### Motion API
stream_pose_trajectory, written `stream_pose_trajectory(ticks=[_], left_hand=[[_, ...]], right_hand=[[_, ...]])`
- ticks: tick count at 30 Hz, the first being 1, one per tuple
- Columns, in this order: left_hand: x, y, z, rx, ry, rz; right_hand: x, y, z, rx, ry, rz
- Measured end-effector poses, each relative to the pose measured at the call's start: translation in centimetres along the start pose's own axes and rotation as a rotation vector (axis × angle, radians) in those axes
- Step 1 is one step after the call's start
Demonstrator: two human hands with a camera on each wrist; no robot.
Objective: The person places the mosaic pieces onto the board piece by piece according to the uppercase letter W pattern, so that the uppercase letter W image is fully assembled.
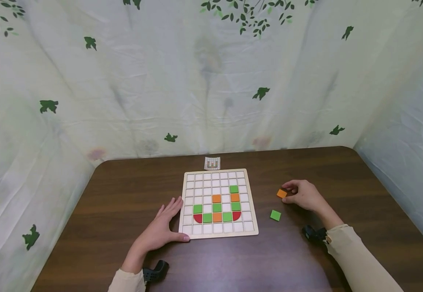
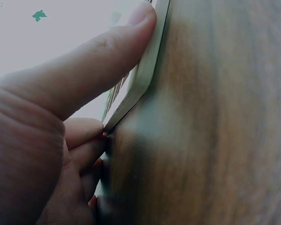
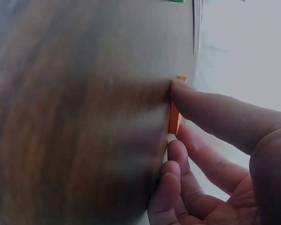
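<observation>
A square wooden board [image 1: 254, 232] with a grid of white cells lies on the table, with several green, orange and red tiles in its cells. My left hand [image 1: 164, 225] rests at the board's near left corner, fingers stretched along the left edge and thumb [image 2: 124, 44] against the near edge. Right of the board, my right hand [image 1: 303, 195] pinches an orange square tile [image 1: 282, 193] between thumb and index finger. In the right wrist view, the thumb lies across the side of that orange tile [image 3: 173, 117], low over the tabletop. A loose green square tile [image 1: 275, 215] lies nearer me.
Behind the board lies a small pattern card [image 1: 212, 163] showing a coloured grid. The dark wooden table [image 1: 131, 186] ends at the back against a pale curtain [image 1: 142, 81] with leaf prints. A black wrist strap [image 1: 155, 271] sits on the left wrist.
</observation>
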State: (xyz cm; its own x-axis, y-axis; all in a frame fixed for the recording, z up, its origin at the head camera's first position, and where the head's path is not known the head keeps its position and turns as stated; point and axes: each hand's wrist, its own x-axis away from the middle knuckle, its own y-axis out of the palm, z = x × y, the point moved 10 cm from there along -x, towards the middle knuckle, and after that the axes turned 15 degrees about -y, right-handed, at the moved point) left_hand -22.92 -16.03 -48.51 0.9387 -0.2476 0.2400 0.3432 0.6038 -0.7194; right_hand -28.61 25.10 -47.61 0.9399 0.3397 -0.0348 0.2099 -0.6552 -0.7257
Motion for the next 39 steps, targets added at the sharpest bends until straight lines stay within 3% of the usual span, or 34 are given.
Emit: stream_pose_trajectory(ticks=[19,26,39], left_hand=[[-0.1,-0.4,0.2,-0.003,0.007,0.014],[0.2,-0.4,0.4,0.003,0.03,0.029],[0.2,-0.1,0.3,0.004,0.022,0.015]], right_hand=[[-0.3,0.2,-1.3,0.11,-0.043,-0.041],[-0.2,-0.1,-2.0,0.126,-0.068,-0.002],[-0.8,0.2,-5.8,0.118,-0.195,0.088]])
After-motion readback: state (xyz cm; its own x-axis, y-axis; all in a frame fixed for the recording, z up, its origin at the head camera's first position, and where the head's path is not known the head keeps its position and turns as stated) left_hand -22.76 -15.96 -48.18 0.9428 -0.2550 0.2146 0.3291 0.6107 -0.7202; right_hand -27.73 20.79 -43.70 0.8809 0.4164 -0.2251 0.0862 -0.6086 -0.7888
